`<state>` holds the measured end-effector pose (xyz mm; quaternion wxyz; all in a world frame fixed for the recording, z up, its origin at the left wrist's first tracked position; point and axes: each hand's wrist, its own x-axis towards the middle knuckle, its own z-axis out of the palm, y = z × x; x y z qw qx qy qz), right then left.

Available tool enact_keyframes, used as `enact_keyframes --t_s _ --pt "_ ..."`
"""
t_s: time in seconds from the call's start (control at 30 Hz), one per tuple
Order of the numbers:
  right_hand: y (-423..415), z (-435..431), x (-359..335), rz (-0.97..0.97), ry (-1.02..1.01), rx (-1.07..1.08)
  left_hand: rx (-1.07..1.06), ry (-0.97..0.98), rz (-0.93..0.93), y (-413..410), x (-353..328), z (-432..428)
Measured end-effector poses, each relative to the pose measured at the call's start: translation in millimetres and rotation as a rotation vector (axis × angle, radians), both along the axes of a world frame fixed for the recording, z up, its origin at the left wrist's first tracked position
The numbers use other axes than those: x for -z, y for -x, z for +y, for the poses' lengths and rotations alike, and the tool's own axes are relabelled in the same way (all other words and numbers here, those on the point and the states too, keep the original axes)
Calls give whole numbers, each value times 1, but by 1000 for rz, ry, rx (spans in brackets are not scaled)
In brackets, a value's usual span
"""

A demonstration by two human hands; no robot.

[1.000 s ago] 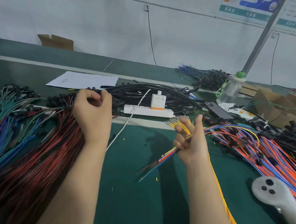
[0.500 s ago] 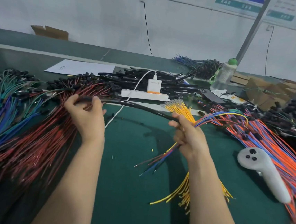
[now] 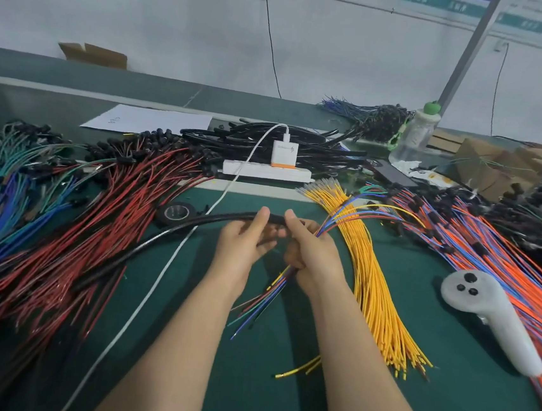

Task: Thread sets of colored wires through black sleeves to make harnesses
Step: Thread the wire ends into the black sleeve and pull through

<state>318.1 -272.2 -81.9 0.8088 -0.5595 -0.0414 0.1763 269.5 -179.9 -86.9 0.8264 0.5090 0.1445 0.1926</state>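
A long black sleeve (image 3: 160, 236) curves from the red wire pile up to both hands at the table's middle. My left hand (image 3: 246, 239) grips the sleeve near its right end, thumb on top. Close beside it, my right hand (image 3: 313, 252) holds a small bundle of coloured wires (image 3: 260, 303); their loose ends fan out below the hand and the other ends arc away to the upper right. The sleeve's end sits between the two hands, partly hidden by fingers.
Red wires (image 3: 71, 235) and blue-green wires (image 3: 2, 192) cover the left. Yellow wires (image 3: 375, 281) lie right of my hands, orange-blue wires (image 3: 502, 260) farther right. A white controller (image 3: 490, 319), a tape roll (image 3: 176, 211), a power strip (image 3: 266, 171) and spare black sleeves (image 3: 269, 139) lie around.
My left hand pulled the black sleeve out of the pile and slid along it toward my right hand. Both hands now meet at the sleeve's end. The view tilted down.
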Motion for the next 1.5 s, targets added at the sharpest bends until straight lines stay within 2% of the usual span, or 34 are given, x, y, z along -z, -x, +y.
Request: enact_keyframes --t_s 0.23,0.37,0.47,0.57,0.63,0.7,0.77,0.97,1.23,1.33,1.5 --pt "2 0 -2 30 4 11 93 -41 -74 -1 0 -10" --pt "-6 -17 -20 159 -322 103 -24 102 -16 -2 -8 1" --pt "-15 -41 -29 119 -531 193 97 91 66 3 -15 2" --pt "-15 -52 -31 30 -587 254 352 -83 155 10 -18 -13" --pt "-14 -54 -33 -9 -626 272 451 -298 197 13 -16 -21" --pt "-14 -54 -34 -24 -663 283 430 -515 189 13 -12 -25" --pt "-12 -51 -34 -9 -660 270 322 -622 138 11 -10 -28" --pt "3 -25 -30 162 -572 54 73 -460 114 5 -10 -26" --pt "16 -4 -25 137 -513 28 -14 -342 152 1 -6 -31" --pt "15 -5 -27 124 -537 74 11 -281 160 2 -7 -29" --pt "7 -22 -32 34 -641 186 207 -351 219 5 -12 -27"
